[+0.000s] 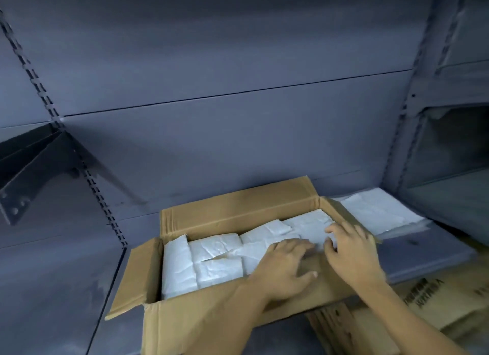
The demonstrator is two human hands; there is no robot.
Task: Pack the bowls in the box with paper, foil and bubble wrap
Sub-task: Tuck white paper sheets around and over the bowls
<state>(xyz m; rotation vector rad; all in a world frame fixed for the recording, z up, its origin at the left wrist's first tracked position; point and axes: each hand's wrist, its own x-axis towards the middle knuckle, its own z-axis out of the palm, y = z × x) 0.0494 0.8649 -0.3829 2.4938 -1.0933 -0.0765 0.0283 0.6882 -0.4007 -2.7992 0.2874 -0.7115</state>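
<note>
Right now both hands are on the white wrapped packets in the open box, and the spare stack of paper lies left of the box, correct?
Not quite. The head view shows the stack of paper on the shelf to the right of the box, not left. The rest holds: left hand and right hand are on the white wrapped packets in the open box.
</note>
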